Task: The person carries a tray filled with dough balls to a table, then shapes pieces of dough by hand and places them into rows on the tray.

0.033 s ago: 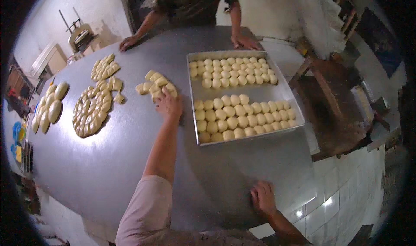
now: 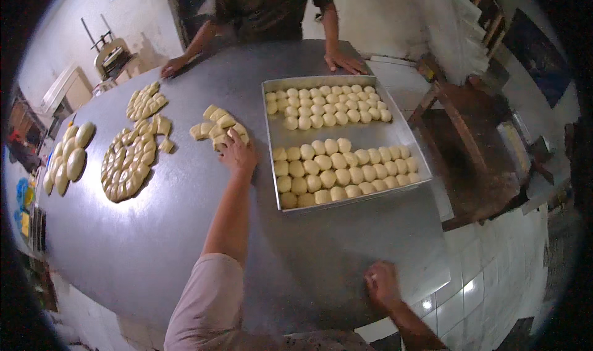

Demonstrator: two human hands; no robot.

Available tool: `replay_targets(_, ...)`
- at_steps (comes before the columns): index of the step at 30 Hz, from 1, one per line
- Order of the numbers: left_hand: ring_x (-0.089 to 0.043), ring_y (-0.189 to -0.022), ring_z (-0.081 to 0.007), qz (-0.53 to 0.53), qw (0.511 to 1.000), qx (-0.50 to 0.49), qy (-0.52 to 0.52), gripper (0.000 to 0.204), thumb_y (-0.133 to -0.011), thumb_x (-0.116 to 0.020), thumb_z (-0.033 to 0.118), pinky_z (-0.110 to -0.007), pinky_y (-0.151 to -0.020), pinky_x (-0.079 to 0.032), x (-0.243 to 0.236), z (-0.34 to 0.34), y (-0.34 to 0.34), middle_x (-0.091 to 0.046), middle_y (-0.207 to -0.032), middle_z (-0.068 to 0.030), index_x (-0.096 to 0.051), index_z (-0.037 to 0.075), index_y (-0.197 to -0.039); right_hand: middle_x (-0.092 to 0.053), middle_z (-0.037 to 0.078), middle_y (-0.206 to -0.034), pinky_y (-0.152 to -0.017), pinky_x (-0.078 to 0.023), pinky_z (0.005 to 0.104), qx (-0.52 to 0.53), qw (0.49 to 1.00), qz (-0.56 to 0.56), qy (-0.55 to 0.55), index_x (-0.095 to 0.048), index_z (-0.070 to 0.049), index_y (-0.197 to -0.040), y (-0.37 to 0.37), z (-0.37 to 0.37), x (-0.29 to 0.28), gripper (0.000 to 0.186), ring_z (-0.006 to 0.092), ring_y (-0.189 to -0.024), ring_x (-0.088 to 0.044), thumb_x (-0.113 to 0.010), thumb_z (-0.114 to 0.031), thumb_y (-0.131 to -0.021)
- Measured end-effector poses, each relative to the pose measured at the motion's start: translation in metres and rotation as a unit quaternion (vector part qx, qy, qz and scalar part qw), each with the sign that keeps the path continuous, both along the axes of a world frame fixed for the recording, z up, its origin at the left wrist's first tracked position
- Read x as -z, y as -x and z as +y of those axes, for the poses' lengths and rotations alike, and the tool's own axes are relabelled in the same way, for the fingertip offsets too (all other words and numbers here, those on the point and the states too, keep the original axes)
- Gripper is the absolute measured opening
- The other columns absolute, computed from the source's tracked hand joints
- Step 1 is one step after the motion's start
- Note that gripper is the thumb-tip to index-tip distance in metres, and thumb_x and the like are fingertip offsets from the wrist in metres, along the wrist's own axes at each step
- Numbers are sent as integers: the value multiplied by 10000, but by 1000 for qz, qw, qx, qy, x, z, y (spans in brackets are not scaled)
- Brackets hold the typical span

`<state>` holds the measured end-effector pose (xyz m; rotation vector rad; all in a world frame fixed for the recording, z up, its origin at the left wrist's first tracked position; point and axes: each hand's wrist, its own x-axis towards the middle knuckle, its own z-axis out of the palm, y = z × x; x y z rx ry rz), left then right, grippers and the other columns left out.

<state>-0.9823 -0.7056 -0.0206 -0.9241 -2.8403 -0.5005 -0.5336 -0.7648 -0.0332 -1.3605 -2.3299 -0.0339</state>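
Note:
My left hand [image 2: 238, 154] reaches across the metal table to a small cluster of cut dough pieces [image 2: 213, 128]. Its fingertips grip a dough piece at the cluster's near right edge. My right hand [image 2: 383, 283] rests low on the table near the front edge, fingers curled in; whatever lies under them is hidden. Between the hands and further right sits a shallow metal tray [image 2: 346, 203] with rows of round dough balls [image 2: 333, 165] in two groups, a bare strip between them.
At the left lie a scored round of dough [image 2: 128, 165], a smaller scored piece [image 2: 146, 100] and several smooth oval dough lumps [image 2: 69, 156]. Across the table [image 2: 309, 252] a person stands, one hand [image 2: 344, 62] by the tray's far edge. A wooden stand [image 2: 469, 147] is at the right.
My right hand has shifted slightly to the right, still curled on the table. The left hand stays at the dough cluster. The whole view has moved a little.

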Motion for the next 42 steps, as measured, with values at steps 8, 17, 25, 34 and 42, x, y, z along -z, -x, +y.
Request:
replay_targets(8, -483, -1074, -366, -20, 969, 237, -60, 490, -791, -578, 99, -462, -884, -398, 39, -63, 11, -512, -1139, -173, -407, 46, -1248, -538, 138, -854, -847, -376, 474, -41, 993, 93, 59, -543, -35, -849, 34, 7, 1, 195, 347, -868, -503, -655, -140, -730)
replay_targets(17, -539, -984, -209, -608, 672, 82, -413, 348, -850, -546, 96, -339, -800, -456, -43, -212, -62, -526, -1077, -117, -450, 54, -1181, -564, 158, -888, -900, -388, 484, 19, 998, 51, 31, -557, 5, -919, -21, 4, -4, 245, 385, -944, -511, -643, -151, -750)
replay_targets(25, -523, -946, -166, -542, 734, 126, -391, 360, -846, -589, 110, -305, -802, -448, -46, -300, -85, -516, -1050, -67, -468, 60, -1181, -551, 67, -1007, -809, -446, 310, -33, 782, 589, 201, -542, -39, -1113, -1, 85, -97, 369, 141, -923, -524, -656, -181, -792)
replay_targets(34, -510, -928, -146, -457, 773, 223, -379, 334, -861, -592, 123, -290, -815, -439, -73, -267, -159, -515, -1025, -49, -481, 52, -1168, -650, 132, -920, -740, -477, 341, -17, 960, 279, 7, -627, -45, -1017, 133, 178, -30, 243, 235, -835, -626, -569, -227, -867)
replay_targets(42, -535, -939, -131, -539, 760, 293, -213, 244, -891, -533, 93, -293, -833, -441, -51, -247, -191, -573, -998, -53, -514, 48, -1131, -548, 74, -1203, -858, -457, 287, -292, 771, 347, 447, -451, -69, -1299, 96, -94, -44, 447, 192, -1028, -554, -587, -103, -875)
